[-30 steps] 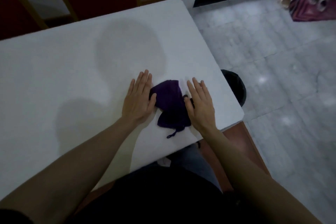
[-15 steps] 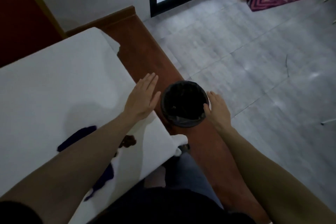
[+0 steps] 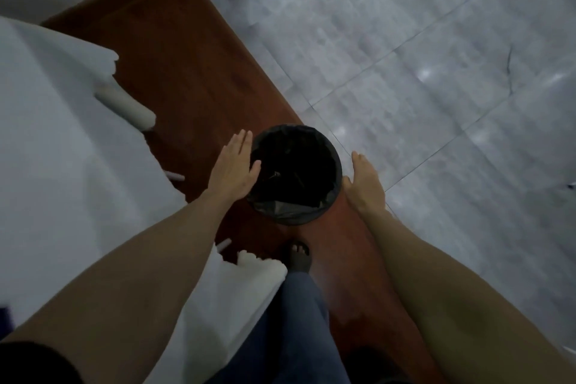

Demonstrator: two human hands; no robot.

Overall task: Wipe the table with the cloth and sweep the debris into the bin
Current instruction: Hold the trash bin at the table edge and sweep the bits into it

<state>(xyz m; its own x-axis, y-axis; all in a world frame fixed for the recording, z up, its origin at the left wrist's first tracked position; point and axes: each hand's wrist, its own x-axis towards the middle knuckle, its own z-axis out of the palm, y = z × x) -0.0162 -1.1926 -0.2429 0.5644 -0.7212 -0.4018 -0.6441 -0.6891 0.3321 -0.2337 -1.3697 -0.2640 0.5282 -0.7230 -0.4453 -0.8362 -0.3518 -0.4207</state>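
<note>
The lined bin (image 3: pixel 295 174) sits between my grips: left hand (image 3: pixel 234 168) and right hand (image 3: pixel 365 183), both spread flat, empty, flanking its rim equally close.

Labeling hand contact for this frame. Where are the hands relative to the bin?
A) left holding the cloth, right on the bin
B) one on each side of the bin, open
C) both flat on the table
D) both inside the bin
B: the left hand and right hand flank the black bin with fingers extended, holding nothing; whether they press its sides is unclear.
</note>
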